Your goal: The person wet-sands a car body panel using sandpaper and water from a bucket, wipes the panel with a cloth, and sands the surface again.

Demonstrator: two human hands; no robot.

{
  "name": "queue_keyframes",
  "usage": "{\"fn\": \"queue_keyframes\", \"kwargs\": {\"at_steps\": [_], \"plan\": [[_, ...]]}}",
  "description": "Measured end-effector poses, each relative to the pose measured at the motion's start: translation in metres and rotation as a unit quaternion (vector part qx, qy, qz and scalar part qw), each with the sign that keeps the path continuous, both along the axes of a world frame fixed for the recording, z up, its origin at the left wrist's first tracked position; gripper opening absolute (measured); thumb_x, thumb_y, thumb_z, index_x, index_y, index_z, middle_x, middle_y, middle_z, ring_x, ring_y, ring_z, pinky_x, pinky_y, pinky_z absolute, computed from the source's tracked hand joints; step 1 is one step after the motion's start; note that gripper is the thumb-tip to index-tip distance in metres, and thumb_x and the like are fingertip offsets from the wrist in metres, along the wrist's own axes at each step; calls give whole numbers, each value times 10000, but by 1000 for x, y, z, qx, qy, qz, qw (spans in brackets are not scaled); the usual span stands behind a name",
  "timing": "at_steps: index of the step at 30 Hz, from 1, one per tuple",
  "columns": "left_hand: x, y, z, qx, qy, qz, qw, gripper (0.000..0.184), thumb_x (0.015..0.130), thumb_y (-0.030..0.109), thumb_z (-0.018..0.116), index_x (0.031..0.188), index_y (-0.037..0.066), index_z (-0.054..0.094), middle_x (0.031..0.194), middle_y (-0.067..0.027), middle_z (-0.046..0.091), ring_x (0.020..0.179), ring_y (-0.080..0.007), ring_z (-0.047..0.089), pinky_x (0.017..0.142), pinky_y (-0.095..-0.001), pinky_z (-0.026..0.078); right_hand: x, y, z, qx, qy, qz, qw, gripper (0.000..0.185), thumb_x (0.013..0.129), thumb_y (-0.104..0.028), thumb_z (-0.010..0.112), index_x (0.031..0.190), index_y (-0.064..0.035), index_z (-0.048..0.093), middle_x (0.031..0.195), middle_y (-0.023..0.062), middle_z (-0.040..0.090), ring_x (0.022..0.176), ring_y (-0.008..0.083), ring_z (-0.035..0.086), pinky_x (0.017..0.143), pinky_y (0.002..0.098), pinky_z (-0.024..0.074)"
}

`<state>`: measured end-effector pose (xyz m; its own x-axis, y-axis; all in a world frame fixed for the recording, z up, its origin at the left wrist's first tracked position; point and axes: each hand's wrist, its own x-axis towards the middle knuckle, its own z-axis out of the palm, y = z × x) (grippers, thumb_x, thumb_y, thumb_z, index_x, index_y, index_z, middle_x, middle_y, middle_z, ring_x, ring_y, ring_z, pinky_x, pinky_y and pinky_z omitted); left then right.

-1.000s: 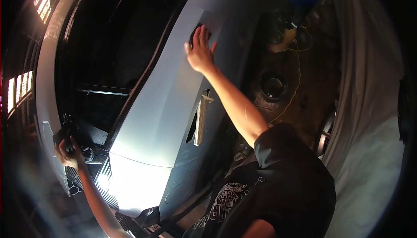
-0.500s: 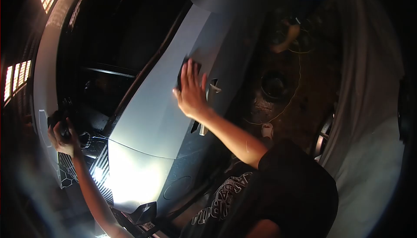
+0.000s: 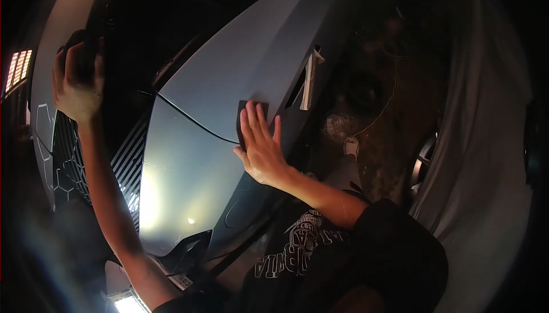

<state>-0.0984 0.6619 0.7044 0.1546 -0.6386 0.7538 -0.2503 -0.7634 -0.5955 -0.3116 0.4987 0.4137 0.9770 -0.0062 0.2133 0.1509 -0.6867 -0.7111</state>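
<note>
A dark rectangular pad point(image 3: 244, 120) lies flat on the matte grey car body panel point(image 3: 229, 73). My right hand point(image 3: 263, 144) presses on it with fingers stretched out, just by the seam between two panels. At the left, my left hand point(image 3: 79, 93) has its fingers curled around a dark object point(image 3: 86, 56) near the far roof edge; its kind is too dark to make out. A door-handle recess with pale masking tape point(image 3: 309, 81) sits a little beyond my right hand.
A bright work lamp point(image 3: 128, 302) shines at the bottom left. A dark side mirror point(image 3: 191, 247) juts out near my body. Grey sheeting point(image 3: 486, 141) hangs at the right. A cable point(image 3: 392, 101) runs over the stained floor, near a white shoe point(image 3: 351, 146).
My view has shifted along the car. My right hand has slid the pad from beside the door handle toward the panel seam. My left hand appears higher, still around the dark object.
</note>
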Motion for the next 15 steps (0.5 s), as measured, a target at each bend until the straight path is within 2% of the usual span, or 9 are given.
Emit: {"fn": "queue_keyframes", "kwargs": {"at_steps": [2,3,5,8,10,12,14,15], "plan": [[-1,-2,1,6,-4,-19,1000,273,807,455,771,903,203,724,981,28,700,853,-224,697,685,-368,551,-1,-6,-1,-21,30,9,999,804,1008,-413,467,1559,43,98,1646,230,59,1533,370,71,1145,688,17],[-1,0,-1,-12,24,2,1000,283,823,480,743,947,227,719,993,40,692,864,-218,692,695,-379,549,28,-24,-5,-27,28,-60,997,774,1029,-429,408,1558,42,97,1651,210,59,1532,370,63,1155,672,15],[3,6,0,-6,24,5,1000,289,834,491,727,973,238,714,1000,40,687,867,-219,690,702,-384,549,88,-61,0,36,10,-163,986,764,1035,-424,390,1554,52,93,1645,232,51,1530,382,43,1166,655,20],[11,12,-3,8,-8,5,1000,339,838,537,694,1044,268,707,1023,54,679,869,-224,687,717,-391,555,63,-9,-2,45,20,-191,980,773,1036,-432,384,1552,58,83,1638,254,42,1528,392,33,1172,646,24],[6,7,-3,-4,7,-15,1000,350,831,543,694,1042,264,709,1028,50,683,894,-226,687,738,-402,558,-14,45,7,-6,56,-66,996,781,1035,-436,389,1550,67,86,1633,266,36,1526,397,50,1164,662,30],[5,8,-6,-16,25,26,999,375,834,541,693,1082,260,700,1073,41,678,941,-229,682,756,-410,564,-15,36,13,-21,58,-47,997,776,1036,-434,391,1548,71,98,1632,268,43,1525,397,60,1154,681,30],[5,10,-7,-1,42,-3,999,376,861,554,663,1075,248,707,1074,29,684,965,-248,675,796,-405,542,44,-18,-2,23,29,-176,984,769,1037,-429,395,1546,73,111,1632,267,44,1525,395,70,1144,696,33],[6,10,-6,4,31,12,999,376,862,554,663,1075,248,708,1075,26,684,962,-246,676,793,-406,542,66,-38,-9,30,63,-197,978,735,1048,-436,342,1565,23,94,1644,237,35,1530,375,48,1167,649,43]]}}
